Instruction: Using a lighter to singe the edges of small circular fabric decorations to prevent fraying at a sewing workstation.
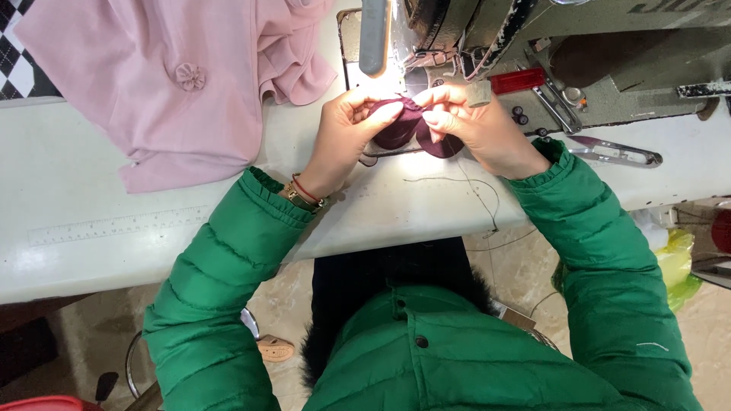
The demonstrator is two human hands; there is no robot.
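White table bears pink garment, sewing machine, snips.

Matt maroon cloth — worn metal machine

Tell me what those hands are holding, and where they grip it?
Both hands, left and right, pinch a small dark maroon fabric piece along its top edge, by the sewing machine.
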